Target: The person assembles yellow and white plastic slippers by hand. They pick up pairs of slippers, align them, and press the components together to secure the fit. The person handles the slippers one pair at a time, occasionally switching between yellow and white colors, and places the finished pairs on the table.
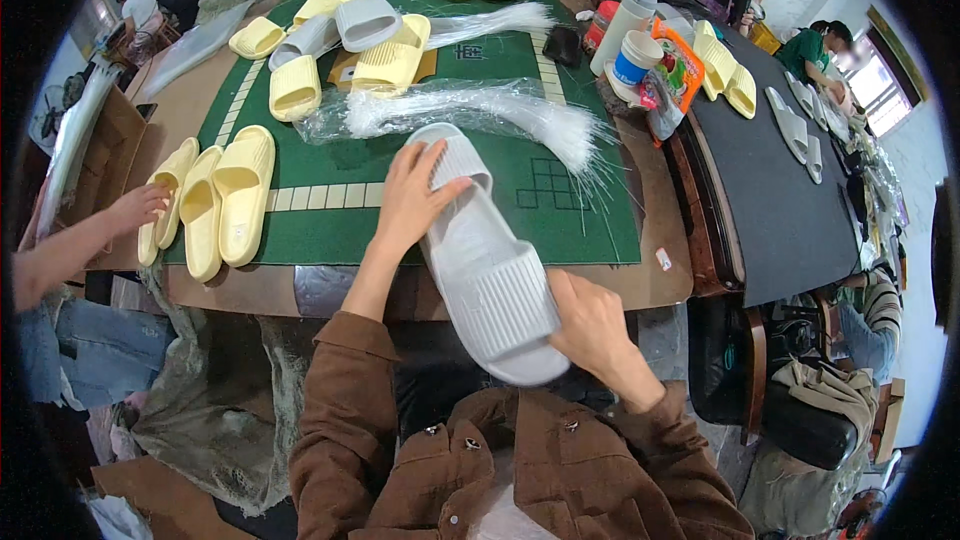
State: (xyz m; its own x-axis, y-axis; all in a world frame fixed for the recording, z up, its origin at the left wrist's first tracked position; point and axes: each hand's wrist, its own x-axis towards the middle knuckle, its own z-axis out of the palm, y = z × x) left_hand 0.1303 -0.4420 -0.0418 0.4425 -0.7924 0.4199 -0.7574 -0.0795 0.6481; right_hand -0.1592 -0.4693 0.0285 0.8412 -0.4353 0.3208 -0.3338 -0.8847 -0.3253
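Two grey slide sandals overlap end to end in front of me, over the table's near edge. My left hand (408, 192) closes around the side of the far grey slide (462, 155), thumb near its strap. At the near grey slide (498, 305), my right hand (592, 325) grips the right side by the ribbed strap. How the two soles fit together is partly hidden. Just beyond lies a bundle of clear plastic fasteners (470, 112) in a plastic bag. To the left stand several yellow slides (245, 195).
A green mat (330, 155) with beige tiles covers the table. More yellow slides (392, 58) and grey slides (366, 24) lie farther back. Another person's hand (140, 205) touches a yellow slide at left. Cups (637, 55) and an orange packet (678, 70) stand right; a dark table (775, 180) adjoins.
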